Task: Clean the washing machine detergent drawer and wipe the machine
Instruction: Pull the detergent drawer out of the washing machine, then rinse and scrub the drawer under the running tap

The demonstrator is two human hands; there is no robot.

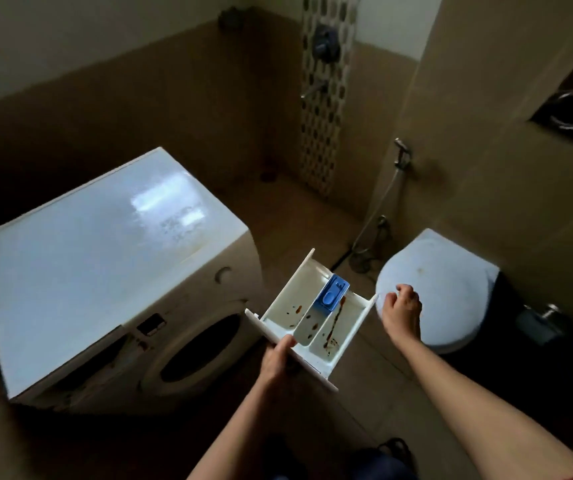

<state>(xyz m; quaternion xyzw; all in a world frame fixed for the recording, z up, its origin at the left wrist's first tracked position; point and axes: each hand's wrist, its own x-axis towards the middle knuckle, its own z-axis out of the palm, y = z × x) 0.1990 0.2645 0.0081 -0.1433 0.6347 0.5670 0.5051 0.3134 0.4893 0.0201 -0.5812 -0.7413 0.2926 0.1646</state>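
Left grip (280,358): one, fingers curled round the front panel of the detergent drawer (285,303), thumb on top.

Detergent drawer: one, out of the machine and held in the air above the floor (295,209), open side up. The long axis runs from the front panel nearest the person away and slightly right. It has three compartments, each spotted with brown stains. One blue insert (332,296) sits at the far end of the middle one.

Right grip (401,311): one, fingers curled, just beside the drawer's far right corner, over the toilet lid (441,289). Cannot tell whether it holds anything.

Washing machine (88,265): one, left of the drawer. Its round door (202,348) is close to the panel's left end.

Floor: a bare strip between the machine and the toilet, reaching the far wall.

Wall: one tap (316,88), one spray hose (402,155).
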